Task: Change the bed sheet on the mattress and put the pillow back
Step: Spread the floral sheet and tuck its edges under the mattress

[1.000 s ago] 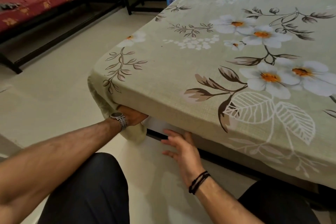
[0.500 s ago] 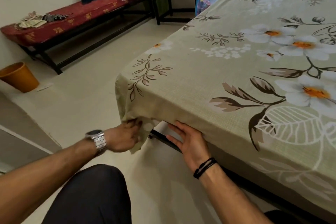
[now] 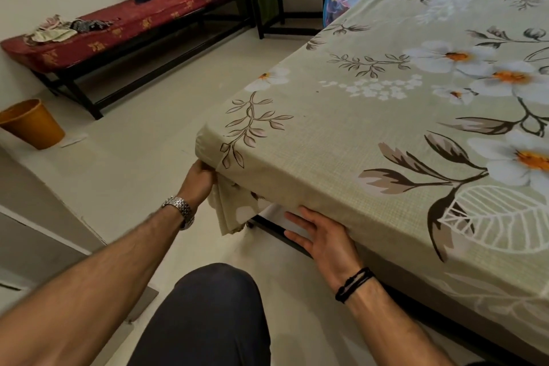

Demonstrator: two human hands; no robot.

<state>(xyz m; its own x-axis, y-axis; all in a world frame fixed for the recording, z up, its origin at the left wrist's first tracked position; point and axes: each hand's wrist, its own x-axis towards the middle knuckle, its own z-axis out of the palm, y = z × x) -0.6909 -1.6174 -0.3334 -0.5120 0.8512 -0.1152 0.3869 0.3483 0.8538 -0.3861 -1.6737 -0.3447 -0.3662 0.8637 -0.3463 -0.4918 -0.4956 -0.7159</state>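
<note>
While the left hand pinches the sheet corner, right hand fingers spread under the mattress edge. Looks like tucking; next, probably shove that hanging flap under.

The left hand's fingertips disappear behind the bed sheet's corner fold, so the grip itself cannot be made out. The right hand's thumb is tucked out of sight under the sheet's hem. The mattress is wholly covered. The far end of the bed is blurred and cut off by the edge.
</note>
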